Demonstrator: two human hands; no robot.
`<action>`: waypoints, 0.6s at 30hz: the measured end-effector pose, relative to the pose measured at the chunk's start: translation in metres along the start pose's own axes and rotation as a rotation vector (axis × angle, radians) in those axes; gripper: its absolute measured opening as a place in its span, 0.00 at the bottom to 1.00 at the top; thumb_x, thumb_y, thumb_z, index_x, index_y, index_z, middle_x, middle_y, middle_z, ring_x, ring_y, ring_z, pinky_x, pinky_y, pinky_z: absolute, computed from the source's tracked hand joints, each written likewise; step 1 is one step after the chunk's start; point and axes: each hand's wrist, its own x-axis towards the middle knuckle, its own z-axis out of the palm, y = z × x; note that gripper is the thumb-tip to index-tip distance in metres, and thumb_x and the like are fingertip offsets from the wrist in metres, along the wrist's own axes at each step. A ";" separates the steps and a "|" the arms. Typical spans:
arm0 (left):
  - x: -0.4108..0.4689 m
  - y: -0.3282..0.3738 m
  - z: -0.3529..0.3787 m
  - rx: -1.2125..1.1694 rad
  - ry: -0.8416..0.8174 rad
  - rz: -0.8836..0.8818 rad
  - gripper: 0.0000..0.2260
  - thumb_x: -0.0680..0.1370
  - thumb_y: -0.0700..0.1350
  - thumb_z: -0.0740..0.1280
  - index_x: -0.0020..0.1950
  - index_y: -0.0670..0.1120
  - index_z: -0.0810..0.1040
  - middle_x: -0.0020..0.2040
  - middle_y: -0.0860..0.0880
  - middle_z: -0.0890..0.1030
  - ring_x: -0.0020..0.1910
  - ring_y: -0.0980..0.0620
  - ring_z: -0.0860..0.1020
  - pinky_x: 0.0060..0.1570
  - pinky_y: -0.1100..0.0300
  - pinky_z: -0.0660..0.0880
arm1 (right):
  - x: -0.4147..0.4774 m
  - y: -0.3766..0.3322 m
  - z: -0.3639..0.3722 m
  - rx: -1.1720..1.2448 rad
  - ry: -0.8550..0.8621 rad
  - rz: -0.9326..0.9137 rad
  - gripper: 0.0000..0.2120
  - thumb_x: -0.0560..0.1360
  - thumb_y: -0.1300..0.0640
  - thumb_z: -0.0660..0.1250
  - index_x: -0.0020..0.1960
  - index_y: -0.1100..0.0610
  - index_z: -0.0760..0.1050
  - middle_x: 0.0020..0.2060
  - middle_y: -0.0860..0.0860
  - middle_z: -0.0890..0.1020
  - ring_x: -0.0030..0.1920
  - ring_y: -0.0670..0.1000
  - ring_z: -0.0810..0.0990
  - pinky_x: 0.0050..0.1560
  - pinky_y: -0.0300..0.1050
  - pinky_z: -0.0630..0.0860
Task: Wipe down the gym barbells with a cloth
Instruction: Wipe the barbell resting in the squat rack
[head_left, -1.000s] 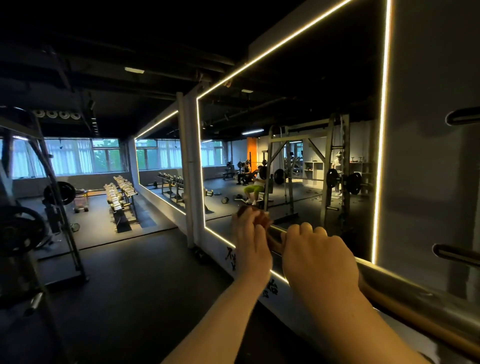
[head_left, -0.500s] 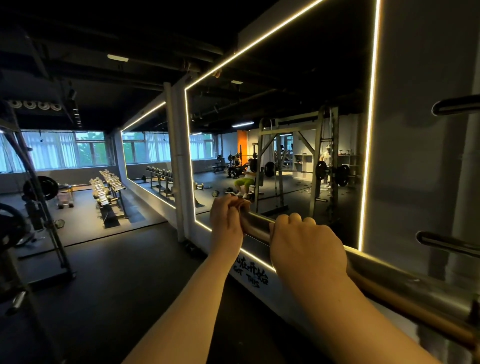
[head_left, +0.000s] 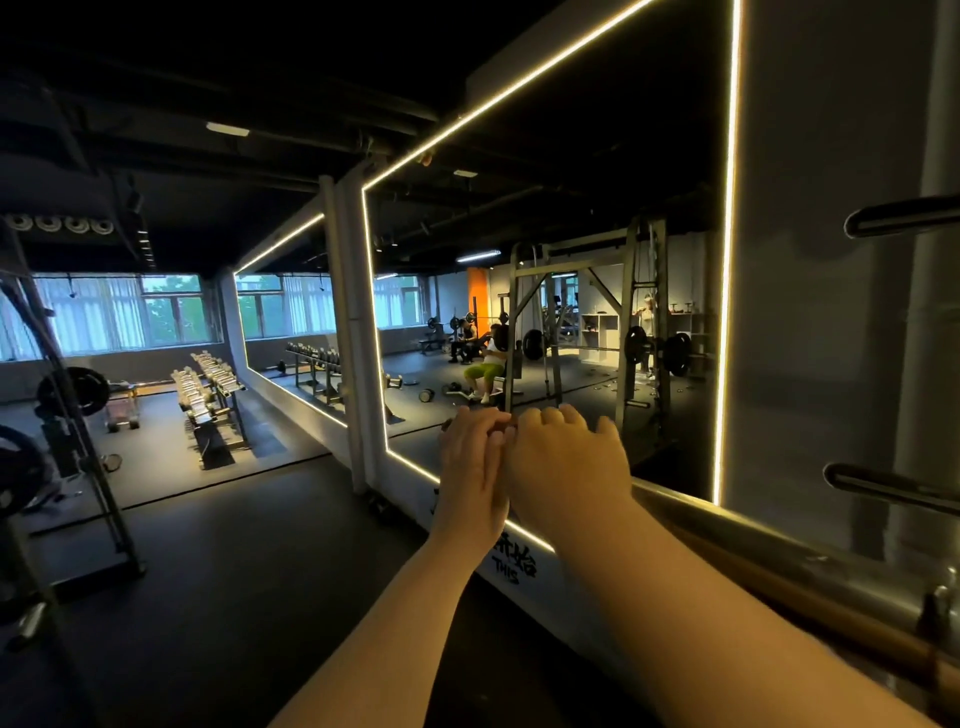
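A steel barbell (head_left: 737, 535) runs from the lower right up toward the middle of the view, in front of a wall mirror. My right hand (head_left: 569, 462) lies over the bar with its fingers curled round it, knuckles up. Just left of it and touching it, my left hand (head_left: 472, 457) wraps the bar's end, which both hands hide. No cloth shows in either hand.
The mirror wall (head_left: 571, 260) edged with a light strip stands right behind the bar. Two steel pegs (head_left: 904, 215) stick out of a post on the right. A plate rack (head_left: 72, 389) stands at the left, dumbbell racks (head_left: 208, 395) farther back on the dark floor.
My right hand has slid left along the bar until it meets my left hand; the stretch of bar seen between them earlier is covered.
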 end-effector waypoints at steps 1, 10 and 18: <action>-0.002 -0.001 -0.001 -0.011 -0.007 -0.006 0.09 0.87 0.49 0.55 0.62 0.52 0.73 0.59 0.58 0.73 0.64 0.50 0.72 0.64 0.43 0.71 | -0.001 -0.001 0.004 -0.017 0.029 0.002 0.22 0.86 0.48 0.53 0.75 0.58 0.65 0.69 0.57 0.73 0.70 0.59 0.71 0.68 0.60 0.69; -0.001 0.003 -0.001 -0.053 0.044 -0.147 0.19 0.84 0.57 0.49 0.66 0.51 0.73 0.64 0.52 0.72 0.68 0.50 0.71 0.67 0.45 0.71 | 0.000 0.002 0.018 -0.016 0.146 -0.039 0.16 0.86 0.51 0.54 0.69 0.58 0.68 0.59 0.53 0.78 0.54 0.53 0.79 0.45 0.46 0.69; 0.002 -0.007 -0.021 0.033 -0.076 -0.041 0.13 0.87 0.45 0.52 0.68 0.50 0.70 0.64 0.53 0.72 0.65 0.59 0.72 0.63 0.69 0.68 | 0.002 0.001 0.024 -0.040 0.150 -0.017 0.17 0.86 0.50 0.53 0.69 0.59 0.67 0.57 0.55 0.78 0.51 0.54 0.78 0.45 0.47 0.68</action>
